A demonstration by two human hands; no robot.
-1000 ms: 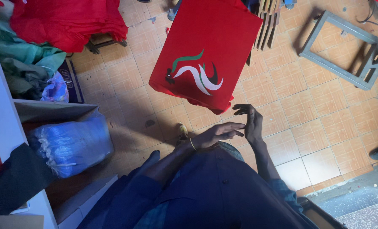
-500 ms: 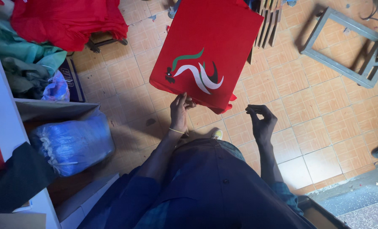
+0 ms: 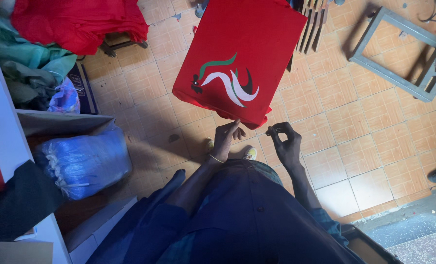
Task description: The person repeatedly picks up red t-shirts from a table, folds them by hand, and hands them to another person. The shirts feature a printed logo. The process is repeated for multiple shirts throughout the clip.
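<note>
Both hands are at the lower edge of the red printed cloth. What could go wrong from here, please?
1. The left hand touches the red printed cloth only with fingertips, and the right hand pinches its edge, so it might slip.
2. If dropped, it may land on the tiled floor, which looks stained, and get dirty.

Daylight falls soft and even over the tiled floor (image 3: 354,127); my own body throws a dim shadow toward seven o'clock, where my dark clothing loses detail; the red fabric panel (image 3: 257,44) glows saturated, without glare; the metal frame (image 3: 398,54) at two o'clock casts crisp shadows; edges stay fairly sharp.
</note>
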